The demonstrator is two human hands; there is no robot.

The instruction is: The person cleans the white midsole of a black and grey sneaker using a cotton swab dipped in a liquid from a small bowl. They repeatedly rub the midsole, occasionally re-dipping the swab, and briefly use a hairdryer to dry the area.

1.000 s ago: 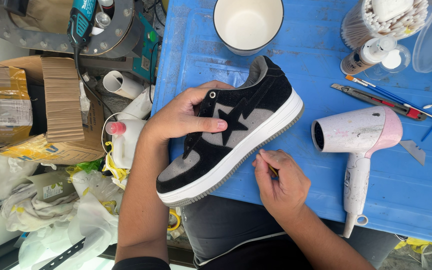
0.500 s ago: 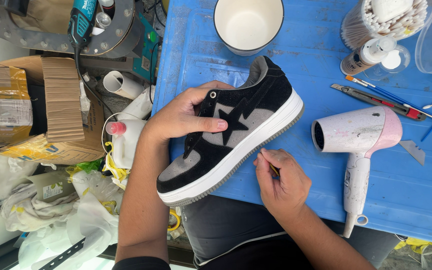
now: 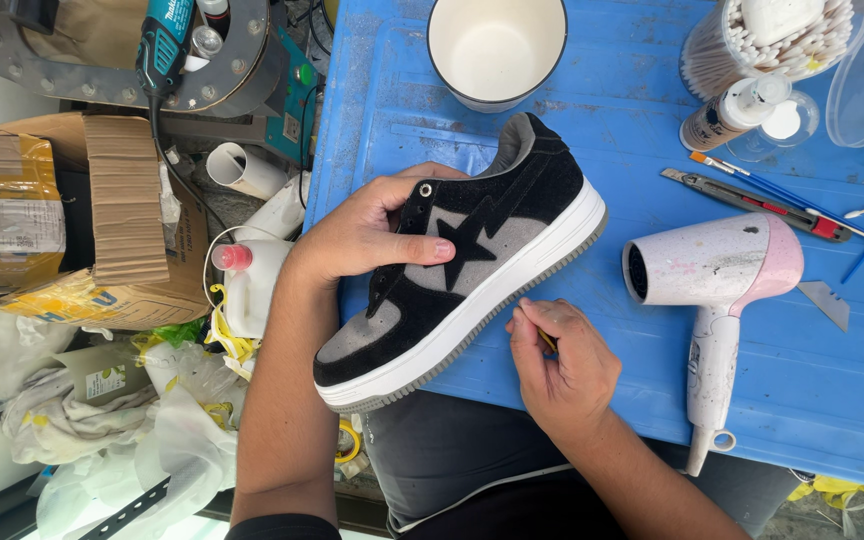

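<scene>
My left hand [image 3: 367, 232] grips a black and grey suede sneaker [image 3: 472, 262] with a white sole, held on its side over the near edge of the blue table [image 3: 642, 110]. The thumb lies across the grey side panel beside a black star patch. My right hand [image 3: 562, 365] is closed around a thin stick-like tool [image 3: 546, 340], its tip right at the sole's lower edge. Most of the tool is hidden in my fist.
A white and pink hair dryer [image 3: 717, 290] lies to the right. Behind it are a utility knife [image 3: 752, 192], brushes, a small bottle [image 3: 737, 112] and a jar of cotton swabs [image 3: 767, 40]. A white bowl [image 3: 495, 50] stands at the back. A cardboard box [image 3: 72, 220] and bags sit on the floor to the left.
</scene>
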